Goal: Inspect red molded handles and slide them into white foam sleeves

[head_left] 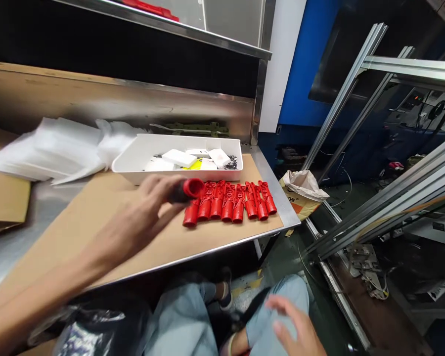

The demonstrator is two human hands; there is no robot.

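Note:
My left hand (148, 207) reaches over the bench and grips a red plastic tube-shaped part (189, 189), its round end pointing right. It hovers just left of a row of several matching red parts (232, 200) lying side by side on brown cardboard (114, 217). Low at the bottom of the view, over my right knee, is my right hand (294, 326). Its fingers are spread and slightly blurred, holding nothing.
A white tray (133, 160) with white pieces, a yellow piece and small dark screws sits behind the red row. White foam sheets (55, 148) lie at left. The steel bench edge (282, 198) ends at right, beside a paper bag (304, 190) and aluminium frame rails (385, 198).

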